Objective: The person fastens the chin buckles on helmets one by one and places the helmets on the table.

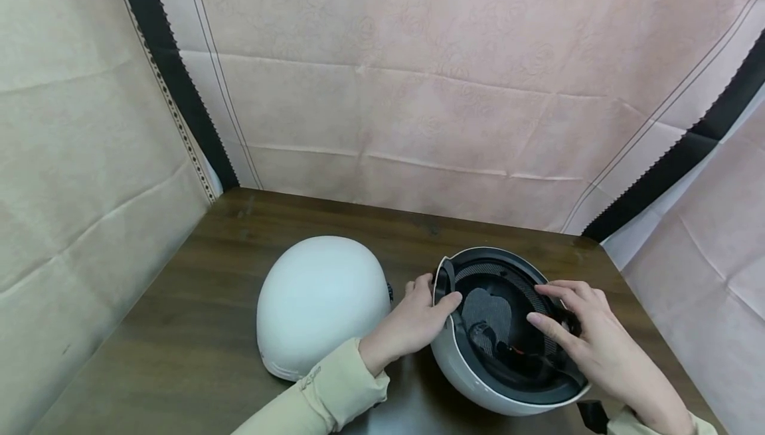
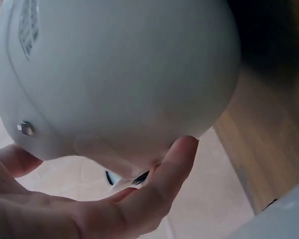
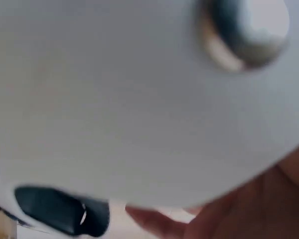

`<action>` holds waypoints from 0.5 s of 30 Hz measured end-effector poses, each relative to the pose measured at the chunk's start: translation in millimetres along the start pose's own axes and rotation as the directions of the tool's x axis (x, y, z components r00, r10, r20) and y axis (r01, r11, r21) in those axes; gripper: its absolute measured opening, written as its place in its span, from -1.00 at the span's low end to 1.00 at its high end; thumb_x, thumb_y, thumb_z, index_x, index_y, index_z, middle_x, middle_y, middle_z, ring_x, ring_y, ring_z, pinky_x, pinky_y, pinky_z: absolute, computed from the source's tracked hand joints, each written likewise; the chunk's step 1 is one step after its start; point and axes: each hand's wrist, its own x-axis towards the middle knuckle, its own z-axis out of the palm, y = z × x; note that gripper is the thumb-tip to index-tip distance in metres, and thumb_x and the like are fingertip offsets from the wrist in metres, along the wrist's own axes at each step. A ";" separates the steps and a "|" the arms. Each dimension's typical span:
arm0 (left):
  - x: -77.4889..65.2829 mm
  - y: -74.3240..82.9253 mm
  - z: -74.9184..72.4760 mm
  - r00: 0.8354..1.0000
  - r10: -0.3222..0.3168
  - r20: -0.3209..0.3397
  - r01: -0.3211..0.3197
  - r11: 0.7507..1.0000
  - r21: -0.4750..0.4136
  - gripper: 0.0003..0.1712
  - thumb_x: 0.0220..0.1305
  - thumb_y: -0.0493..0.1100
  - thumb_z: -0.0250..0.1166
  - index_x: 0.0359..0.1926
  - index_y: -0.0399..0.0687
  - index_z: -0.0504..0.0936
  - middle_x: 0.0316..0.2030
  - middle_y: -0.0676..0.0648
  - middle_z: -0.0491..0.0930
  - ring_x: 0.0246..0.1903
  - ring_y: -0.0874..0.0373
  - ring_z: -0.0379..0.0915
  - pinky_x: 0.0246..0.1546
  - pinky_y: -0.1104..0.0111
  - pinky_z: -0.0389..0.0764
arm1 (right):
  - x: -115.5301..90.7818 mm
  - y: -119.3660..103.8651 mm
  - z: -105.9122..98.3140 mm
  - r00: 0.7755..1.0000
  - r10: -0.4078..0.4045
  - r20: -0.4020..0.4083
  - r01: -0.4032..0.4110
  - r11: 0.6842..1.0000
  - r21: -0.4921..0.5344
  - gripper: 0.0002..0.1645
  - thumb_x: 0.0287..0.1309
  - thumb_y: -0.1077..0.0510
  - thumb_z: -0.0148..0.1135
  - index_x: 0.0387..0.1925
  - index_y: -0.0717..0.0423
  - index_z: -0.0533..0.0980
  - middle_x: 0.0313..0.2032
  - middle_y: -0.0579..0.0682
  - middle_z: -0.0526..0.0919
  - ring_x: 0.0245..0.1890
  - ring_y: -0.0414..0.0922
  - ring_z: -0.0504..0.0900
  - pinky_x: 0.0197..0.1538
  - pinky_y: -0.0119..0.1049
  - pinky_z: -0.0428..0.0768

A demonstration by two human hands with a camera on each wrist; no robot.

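Observation:
An upturned white helmet (image 1: 460, 372) lies on the table in the head view, its black padded inside facing up. My left hand (image 1: 421, 319) grips its left rim, with the thumb over the edge and the fingers outside; the left wrist view shows this hand (image 2: 124, 209) at the edge of the white shell (image 2: 124, 84). At the right rim, my right hand (image 1: 588, 332) reaches over the opening with fingers extended and thumb apart. A blurred white shell (image 3: 114, 109) hides much of that hand in the right wrist view.
A second white helmet (image 1: 323, 302) sits dome up to the left, close to my left forearm. A black strap end (image 1: 593, 415) hangs by the right sleeve. Pale cloth walls (image 1: 388, 109) enclose the brown wooden table (image 1: 197, 329) at the back and sides.

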 end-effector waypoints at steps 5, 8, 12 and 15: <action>2.9 -5.4 1.6 0.998 -0.060 0.013 0.061 0.996 -0.059 0.00 0.35 0.34 0.01 0.50 -0.25 -0.05 0.45 -0.29 -0.05 0.36 -0.19 0.04 0.25 -0.20 0.12 | -1.0 4.4 -0.6 1.000 0.023 0.004 -0.023 1.000 0.013 -0.27 0.29 -0.22 0.16 0.28 0.19 0.36 0.32 0.26 0.19 0.26 0.27 0.07 -0.04 0.36 0.27; 4.5 -8.9 2.5 0.994 -0.103 0.028 0.106 0.985 -0.135 0.03 0.34 0.35 0.02 0.50 -0.25 -0.10 0.46 -0.29 -0.05 0.39 -0.21 -0.04 0.26 -0.23 0.04 | -0.2 9.2 0.0 0.998 0.063 0.031 -0.063 0.998 0.011 -0.19 0.30 -0.25 0.13 0.32 0.25 0.30 0.35 0.34 0.11 0.29 0.34 0.01 -0.01 0.46 0.20; 5.3 -12.1 4.4 0.987 -0.152 0.053 0.160 0.967 -0.199 0.05 0.33 0.37 0.02 0.48 -0.29 -0.07 0.44 -0.30 0.02 0.39 -0.22 -0.04 0.27 -0.21 0.04 | -0.5 20.6 1.6 0.988 0.128 0.085 -0.128 0.992 -0.003 -0.06 0.32 -0.29 0.06 0.38 0.36 0.15 0.35 0.44 0.04 0.29 0.42 0.04 0.01 0.49 0.18; 5.9 -14.5 5.2 0.985 -0.161 0.064 0.171 0.958 -0.232 -0.03 0.34 0.35 0.02 0.42 -0.33 0.09 0.36 -0.28 0.18 0.31 -0.19 0.12 0.23 -0.16 0.17 | -2.1 29.9 4.2 0.975 0.173 0.136 -0.175 0.984 0.008 0.03 0.32 -0.31 0.03 0.40 0.42 0.03 0.31 0.50 0.05 0.26 0.45 0.12 0.04 0.45 0.22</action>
